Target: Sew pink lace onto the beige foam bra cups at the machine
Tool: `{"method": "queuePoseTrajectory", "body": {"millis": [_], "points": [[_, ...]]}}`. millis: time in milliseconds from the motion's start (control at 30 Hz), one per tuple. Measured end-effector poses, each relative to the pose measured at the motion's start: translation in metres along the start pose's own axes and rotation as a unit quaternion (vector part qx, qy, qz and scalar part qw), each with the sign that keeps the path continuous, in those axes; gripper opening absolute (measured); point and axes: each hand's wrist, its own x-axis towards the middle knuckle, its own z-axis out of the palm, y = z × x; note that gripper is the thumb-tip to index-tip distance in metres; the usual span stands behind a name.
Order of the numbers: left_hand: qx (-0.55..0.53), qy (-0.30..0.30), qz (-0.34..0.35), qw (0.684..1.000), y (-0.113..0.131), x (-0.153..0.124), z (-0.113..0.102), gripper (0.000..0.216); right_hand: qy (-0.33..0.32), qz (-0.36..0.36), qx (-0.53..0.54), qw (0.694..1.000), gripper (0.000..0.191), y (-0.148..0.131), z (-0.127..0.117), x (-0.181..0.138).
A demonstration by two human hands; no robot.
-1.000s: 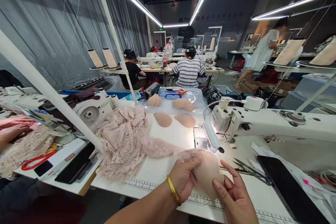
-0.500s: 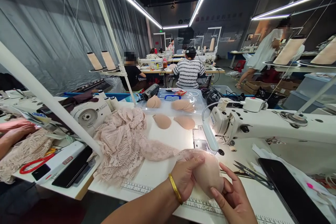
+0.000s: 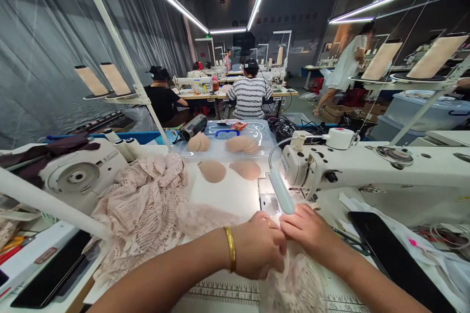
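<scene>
Lace piece (image 3: 293, 283) sits at the near table edge, just in front of the needle area, bunched under both our hands; left hand (image 3: 257, 249), gold bangle (image 3: 230, 256) at the wrist, is clenched on a fold of it; right hand (image 3: 308, 232) lies on top, fingers bent toward the left one and touching it; whether it pinches or only presses, we cannot tell. We judge the stuff light, soft, limp, open-meshed; it likely snags easily and pulls off-shape; best held by a gathered edge, both hands close together, never by one loop. Its tail runs left into the lace heap (image 3: 147, 205); lamp bar (image 3: 281, 191) of the sewing machine (image 3: 367, 171) hangs just above the knuckles; foam cups (image 3: 212, 171) lie farther back; dark phone (image 3: 389, 254) at right; printed ruler (image 3: 220, 296) along the table edge.
</scene>
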Motion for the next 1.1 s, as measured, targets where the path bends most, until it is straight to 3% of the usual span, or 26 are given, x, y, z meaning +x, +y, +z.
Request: {"method": "queuePoseTrajectory", "body": {"millis": [100,233,400,700,1100], "points": [[0.098,-0.043,-0.015,0.994,-0.017,0.014,-0.003,0.019,-0.012,0.044,0.032,0.998,0.032,0.011,0.003,0.004],[0.095,-0.011,-0.022,0.995,-0.026,0.019,0.003,0.017,-0.040,0.068,0.099,0.992,0.033,0.013,-0.002,-0.005],[0.068,0.021,-0.052,0.996,-0.024,0.021,0.013,0.021,-0.101,0.128,0.083,0.983,0.032,0.016,-0.006,-0.008],[0.025,0.065,-0.107,0.992,-0.017,0.031,0.024,0.011,-0.095,0.200,0.046,0.974,0.039,0.023,0.002,-0.015],[0.015,0.091,-0.124,0.988,-0.013,0.034,0.036,0.020,-0.073,0.202,0.044,0.976,0.039,0.025,0.002,-0.016]]}}
